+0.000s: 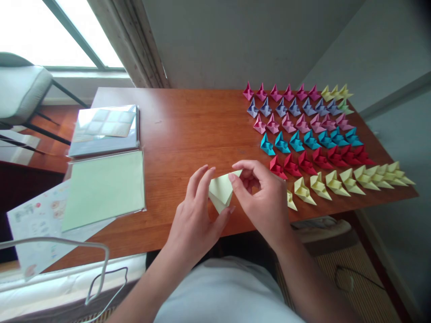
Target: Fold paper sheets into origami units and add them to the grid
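Observation:
Between my two hands, above the table's front edge, is a folded piece of pale yellow-green paper (pixel 220 189), roughly triangular with its point toward me. My right hand (pixel 261 193) pinches its upper right corner between thumb and fingers. Around the left side curves my left hand (pixel 198 206), its thumb at the lower point and its fingers at the left edge. Close to the right hand stands a row of pale yellow folded paper pieces (pixel 318 186), with red folded paper pieces (pixel 306 162) just behind them.
More rows of folded paper in blue (pixel 296 141), pink (pixel 288 123), purple (pixel 281 108) and magenta (pixel 275 93) fill the right of the wooden table (pixel 188 130). At the left lie a green paper pack (pixel 104 188), another wrapped pack (pixel 101 146), a printed sheet (pixel 33 224) and a white cable (pixel 67 242).

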`<control>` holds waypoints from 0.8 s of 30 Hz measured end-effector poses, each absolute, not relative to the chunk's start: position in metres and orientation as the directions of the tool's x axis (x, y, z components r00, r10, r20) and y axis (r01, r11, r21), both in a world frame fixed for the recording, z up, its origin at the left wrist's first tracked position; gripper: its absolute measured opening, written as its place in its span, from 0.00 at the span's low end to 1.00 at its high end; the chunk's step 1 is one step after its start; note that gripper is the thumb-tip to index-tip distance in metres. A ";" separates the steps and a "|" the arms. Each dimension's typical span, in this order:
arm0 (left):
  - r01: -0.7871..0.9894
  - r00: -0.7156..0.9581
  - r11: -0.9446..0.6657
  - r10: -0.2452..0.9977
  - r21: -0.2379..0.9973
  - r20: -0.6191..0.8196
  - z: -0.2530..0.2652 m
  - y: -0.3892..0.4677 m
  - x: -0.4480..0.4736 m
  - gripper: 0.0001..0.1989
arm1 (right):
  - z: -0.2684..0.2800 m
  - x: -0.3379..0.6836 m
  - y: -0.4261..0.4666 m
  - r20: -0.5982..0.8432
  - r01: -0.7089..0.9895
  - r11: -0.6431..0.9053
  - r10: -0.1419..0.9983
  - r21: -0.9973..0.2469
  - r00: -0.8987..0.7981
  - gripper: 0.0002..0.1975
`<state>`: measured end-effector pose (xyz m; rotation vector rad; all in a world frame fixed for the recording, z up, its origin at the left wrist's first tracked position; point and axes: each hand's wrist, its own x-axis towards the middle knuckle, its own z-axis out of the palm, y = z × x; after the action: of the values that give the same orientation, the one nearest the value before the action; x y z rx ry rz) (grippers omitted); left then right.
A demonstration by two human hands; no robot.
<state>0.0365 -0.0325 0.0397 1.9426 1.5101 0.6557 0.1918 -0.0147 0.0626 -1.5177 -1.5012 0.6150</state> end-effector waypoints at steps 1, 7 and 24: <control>0.686 0.233 -0.183 0.972 0.704 0.027 0.039 -0.033 0.037 0.37 | 0.062 0.191 -0.014 0.233 0.517 0.122 0.960 -0.847 0.154 0.04; 0.582 0.225 -0.154 0.974 0.798 0.024 0.034 -0.030 0.037 0.32 | 0.057 0.189 -0.013 0.185 0.428 0.104 0.971 -0.898 0.152 0.09; 0.021 0.310 0.175 0.935 0.984 -0.173 0.033 -0.025 0.040 0.29 | 0.058 0.193 -0.023 0.283 0.638 0.289 0.952 -0.714 -0.114 0.07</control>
<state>0.0398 -0.0252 0.0327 1.2076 1.0487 0.8534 0.1926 -0.0231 0.0583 -1.4300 -1.8373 0.5530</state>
